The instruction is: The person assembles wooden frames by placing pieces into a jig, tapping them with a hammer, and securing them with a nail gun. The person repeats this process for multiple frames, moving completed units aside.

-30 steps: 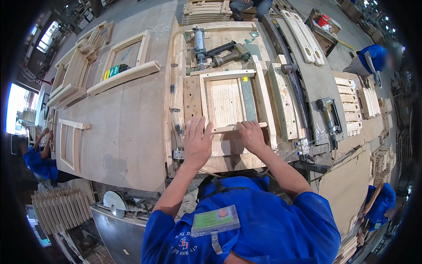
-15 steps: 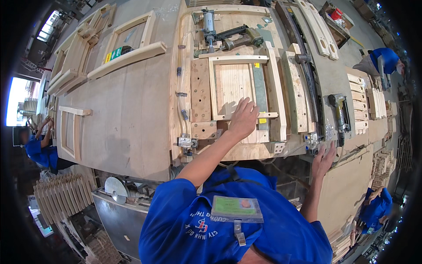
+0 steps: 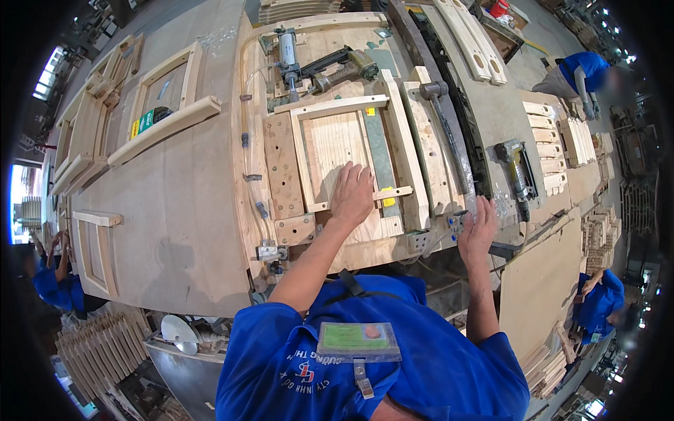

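Observation:
My left hand lies flat with its fingers stretched over the near rail of a light wooden frame. Beneath the frame is a pine board, and a loose-looking upright bar stands along its right side. My right hand holds nothing; its fingers are apart and extended, just right of a small valve with blue fittings at the bench's front edge. Left of the frame sits a drilled wooden block of the jig.
Beyond the frame lie a pneumatic cylinder and a nail gun. A hammer rests to the right, near another nail gun. Wooden frames occupy the left table. Co-workers in blue work at both sides.
The whole view has shifted, so the bench appears further left. My right hand has moved forward beside the valve. My left hand stays on the frame's near rail.

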The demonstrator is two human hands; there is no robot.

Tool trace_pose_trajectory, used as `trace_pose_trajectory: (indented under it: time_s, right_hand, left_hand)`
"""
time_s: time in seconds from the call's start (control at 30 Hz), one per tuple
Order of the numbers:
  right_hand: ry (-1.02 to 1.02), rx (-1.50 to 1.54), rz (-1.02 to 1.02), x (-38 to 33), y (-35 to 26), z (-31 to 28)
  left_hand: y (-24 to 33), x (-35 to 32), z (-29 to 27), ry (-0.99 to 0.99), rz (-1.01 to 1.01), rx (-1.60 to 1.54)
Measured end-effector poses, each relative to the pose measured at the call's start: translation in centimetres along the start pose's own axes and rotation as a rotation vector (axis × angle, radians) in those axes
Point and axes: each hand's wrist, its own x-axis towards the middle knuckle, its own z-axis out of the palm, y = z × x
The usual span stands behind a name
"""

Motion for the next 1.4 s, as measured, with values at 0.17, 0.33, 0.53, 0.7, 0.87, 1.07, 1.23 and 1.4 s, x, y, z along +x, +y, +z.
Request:
trace_pose_trajectory:
  time_s: [0.17,0.33,0.53,0.7,0.87,1.07,1.23,1.4]
  right_hand:
    - [-0.031,0.071,0.024,-0.6,-1.9,0.3]
    - [-0.071,0.075,0.002,-0.8,-2.7,0.3]
    - [-0.092,0.07,-0.011,-0.5,-2.9,0.1]
    - [-0.113,0.067,-0.017,-0.6,-2.7,0.1]
    - [-0.345,0.151,-0.025,2.6,-2.3,-0.9]
    - [-0.223,0.067,0.111,15.0,-2.6,7.5]
    - [-0.216,0.12,0.246,17.0,-1.4,10.4]
    - [-0.472,0.983,0.691,12.1,-6.4,1.4]
  left_hand:
    - [-0.2,-0.1,-0.3,-0.02,-0.026,0.001]
    - [-0.4,-0.2,-0.6,-0.023,-0.029,0.023]
    - [-0.3,-0.1,-0.7,-0.014,-0.038,0.009]
    - [-0.3,0.0,-0.6,-0.032,-0.027,-0.008]
    - [-0.9,-0.6,-0.1,-0.002,-0.037,0.021]
    - [-0.4,-0.2,-0.6,-0.027,-0.03,0.026]
    - [0.0,0.4,-1.5,-0.148,-0.026,0.046]
    - [-0.5,-0.1,-1.3,-0.086,-0.137,-0.005]
